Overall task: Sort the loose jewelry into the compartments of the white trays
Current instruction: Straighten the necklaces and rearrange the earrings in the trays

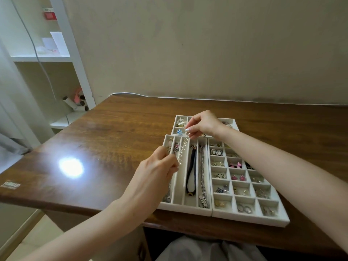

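Pinching pearl strand, both grips (left hand, right hand), grid tray beside

Dark wooden counter bearing three white trays.
A long-slot tray and a grid tray sit touching, side by side, at the near edge; a smaller tray lies just behind them. A bright glare marks the left part, near a small label.

Pearl strand over long-slot tray
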